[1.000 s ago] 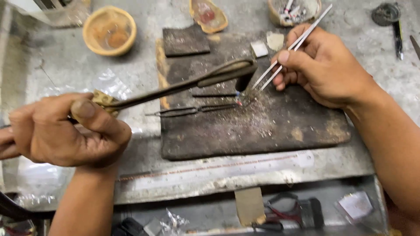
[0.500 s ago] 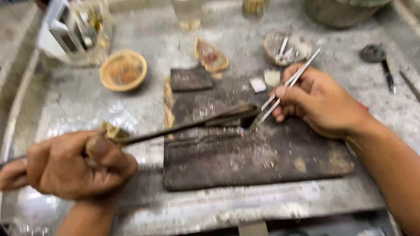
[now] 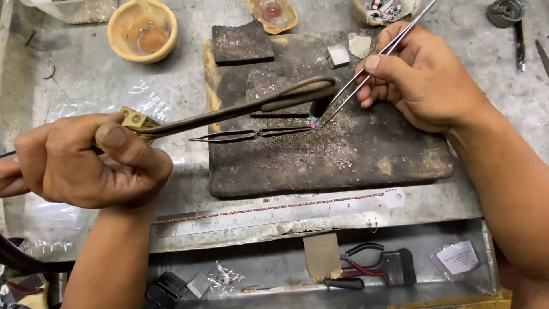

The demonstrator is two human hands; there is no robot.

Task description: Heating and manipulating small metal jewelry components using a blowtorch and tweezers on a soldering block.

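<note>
Basically one dark torch (image 3: 246, 109), long with a curved nozzle, is gripped in the left hand (image 3: 86, 160), tip over one charred soldering block (image 3: 343, 154) on the table (image 3: 74, 86). Right hand (image 3: 423, 80) fingers pinch one silver tweezers (image 3: 372, 68) touching the workpiece beside one black cross-lock tweezers (image 3: 251, 134); one steel ruler (image 3: 274, 212) lies below.

Probably a jeweller's workshop, scorched soldering block (image 3: 320, 154), torch (image 3: 240, 109), steel ruler (image 3: 274, 212), pliers (image 3: 372, 266), worn metal bench (image 3: 74, 74)

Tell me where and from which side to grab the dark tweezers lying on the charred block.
Grip the dark tweezers at their closed left end, coming from above left. That end lies bare on the block; the tips on the right sit beneath the torch nozzle and beside the steel tweezers.
</note>
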